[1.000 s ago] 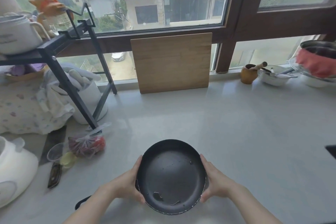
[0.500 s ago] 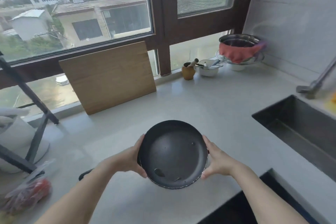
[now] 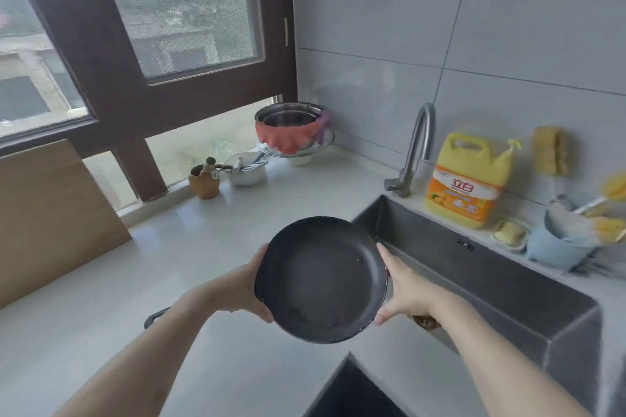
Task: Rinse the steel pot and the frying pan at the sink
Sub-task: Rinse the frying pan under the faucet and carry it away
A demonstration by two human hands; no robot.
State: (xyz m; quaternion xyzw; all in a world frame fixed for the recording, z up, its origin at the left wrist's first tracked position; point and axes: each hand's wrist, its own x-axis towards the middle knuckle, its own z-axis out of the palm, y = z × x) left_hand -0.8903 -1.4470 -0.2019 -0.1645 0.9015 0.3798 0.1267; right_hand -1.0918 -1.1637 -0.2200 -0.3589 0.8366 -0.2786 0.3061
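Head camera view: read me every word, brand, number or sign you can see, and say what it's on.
"立白": red characters on the orange label of the yellow detergent bottle beside the faucet.
The smaller print lower on that label is too blurred to read.
No other text shows; the frying pan bears none.

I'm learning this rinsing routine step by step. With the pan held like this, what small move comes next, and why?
Probably carry the frying pan rightward over the sink, toward the faucet. Both the left hand and right hand grip its rim above the counter, the basin lies just beside it, and residue shows inside.
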